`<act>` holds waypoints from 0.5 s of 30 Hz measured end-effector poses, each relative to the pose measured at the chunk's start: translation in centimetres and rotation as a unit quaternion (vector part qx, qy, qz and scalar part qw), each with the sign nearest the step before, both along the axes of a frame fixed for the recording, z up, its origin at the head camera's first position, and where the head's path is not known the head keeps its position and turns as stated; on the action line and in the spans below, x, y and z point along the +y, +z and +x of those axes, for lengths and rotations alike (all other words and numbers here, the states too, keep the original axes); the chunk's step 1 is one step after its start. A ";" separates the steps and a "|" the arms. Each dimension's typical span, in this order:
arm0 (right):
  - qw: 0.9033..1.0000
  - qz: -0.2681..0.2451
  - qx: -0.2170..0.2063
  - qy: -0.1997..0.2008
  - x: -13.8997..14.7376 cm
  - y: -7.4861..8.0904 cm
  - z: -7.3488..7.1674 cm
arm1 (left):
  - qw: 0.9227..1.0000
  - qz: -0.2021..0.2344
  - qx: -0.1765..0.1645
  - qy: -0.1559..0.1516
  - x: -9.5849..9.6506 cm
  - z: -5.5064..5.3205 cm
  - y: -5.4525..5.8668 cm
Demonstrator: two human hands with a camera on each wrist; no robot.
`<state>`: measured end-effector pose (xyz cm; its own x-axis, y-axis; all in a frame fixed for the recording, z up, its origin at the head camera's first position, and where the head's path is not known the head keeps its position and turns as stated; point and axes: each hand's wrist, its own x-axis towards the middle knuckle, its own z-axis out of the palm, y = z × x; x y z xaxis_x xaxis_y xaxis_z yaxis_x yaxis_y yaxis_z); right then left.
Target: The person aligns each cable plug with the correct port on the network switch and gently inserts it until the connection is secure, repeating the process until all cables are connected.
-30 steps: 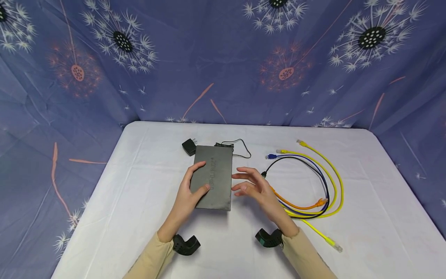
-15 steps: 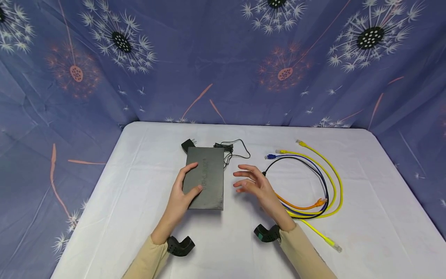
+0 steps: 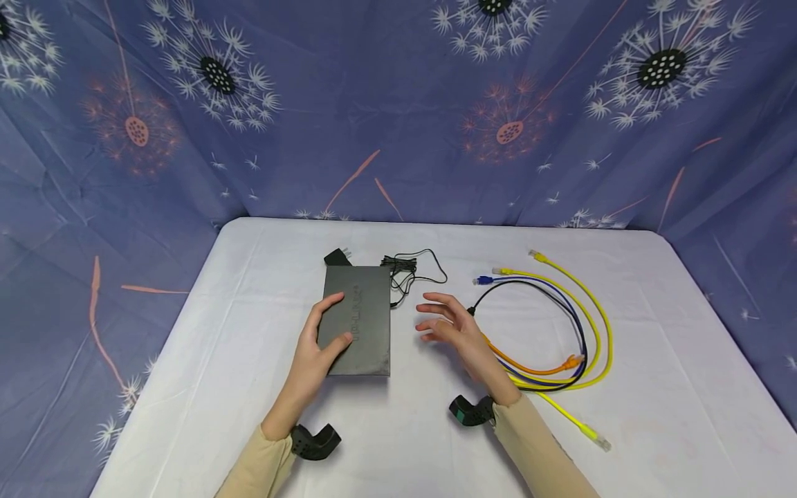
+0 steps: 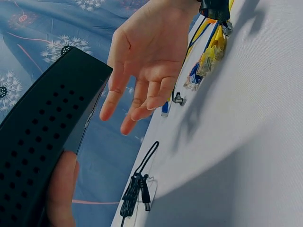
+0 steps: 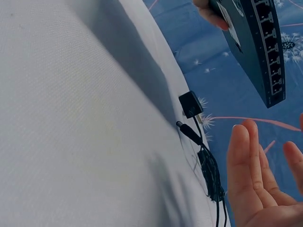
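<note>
A flat dark grey network switch (image 3: 370, 325) is held off the table by my left hand (image 3: 313, 349). The thumb lies on its top face and the other fingers reach under its left side. In the right wrist view, a row of ports (image 5: 271, 52) lines one edge of the switch. Vent holes (image 4: 41, 120) mark the side seen in the left wrist view. My right hand (image 3: 463, 339) hovers to the right of the switch, apart from it, fingers loosely bent and holding nothing.
Behind the switch lies a black power adapter (image 5: 190, 104) with a bundled cord (image 3: 398, 263), its barrel plug (image 5: 188, 132) loose. To the right, coiled network cables (image 3: 609, 332) in yellow, blue, black and orange lie on the white table (image 3: 679, 360). A patterned curtain (image 3: 398, 104) hangs behind.
My left hand has carried the switch leftward, away from my right hand, uncovering more of the power cord. My right hand has stayed nearly in place.
</note>
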<state>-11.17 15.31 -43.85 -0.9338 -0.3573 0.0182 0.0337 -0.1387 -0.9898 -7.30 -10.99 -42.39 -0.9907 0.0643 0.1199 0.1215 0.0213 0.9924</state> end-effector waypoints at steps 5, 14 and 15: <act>1.000 0.000 -0.006 0.007 -0.2 -0.3 -0.3 | 1.000 -0.002 -0.005 0.003 -0.2 0.1 -0.1; 0.999 -0.021 -0.041 0.009 -0.6 -0.8 -0.9 | 1.000 -0.007 -0.010 0.003 -0.6 0.3 -0.2; 0.999 -0.025 -0.046 0.011 -0.6 -0.9 -0.9 | 1.000 -0.008 -0.010 0.005 -0.7 0.3 -0.2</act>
